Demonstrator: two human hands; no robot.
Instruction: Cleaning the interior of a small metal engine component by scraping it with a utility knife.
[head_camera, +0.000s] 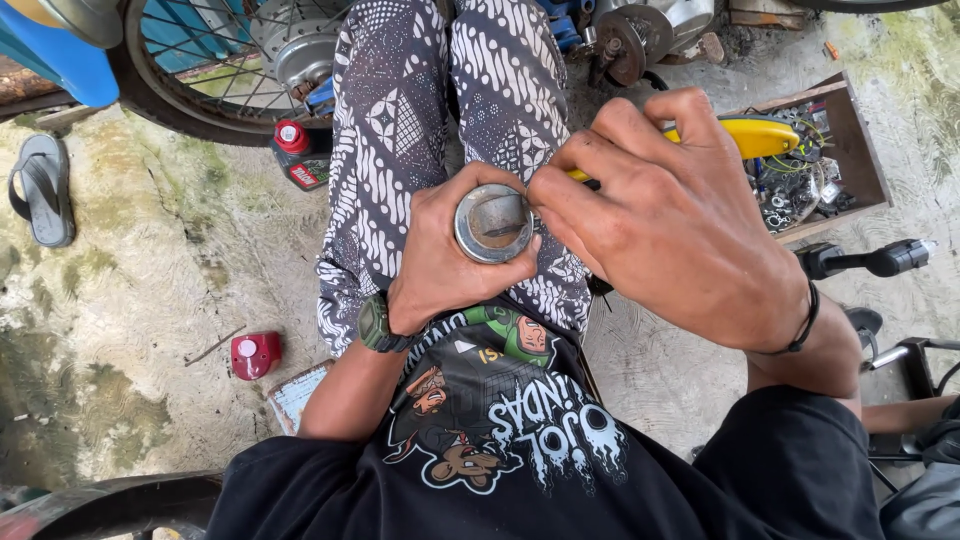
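Metal, dull grey and round, the one cylindrical part (493, 222) sits in the left hand (440, 262), its open end turned up toward the camera, held over the person's lap between two legs in black-and-white patterned trousers (400, 130). The left fingers curl tight around the cylinder's wall, thumb on one side and the rest wrapped behind it. One dark wristwatch (377, 323) circles that wrist. The right hand (670, 215) is closed around one tool with a yellow handle (760, 137), fingers pressed together in a fist-like grip, the fingertips bunched just beside the cylinder's rim; the tool's working end is hidden by the knuckles, so whether it touches the metal cannot be told. One thin black band (806, 320) sits on the right wrist. On the concrete floor (150, 260) lie one grey sandal (40, 188), one small red cap-like piece (255, 354) and one dark bottle with a red cap (298, 152). One spoked wheel (215, 70) stands behind the bottle. One wooden box (865, 150) of small parts and wires rests at the right, near the yellow handle.
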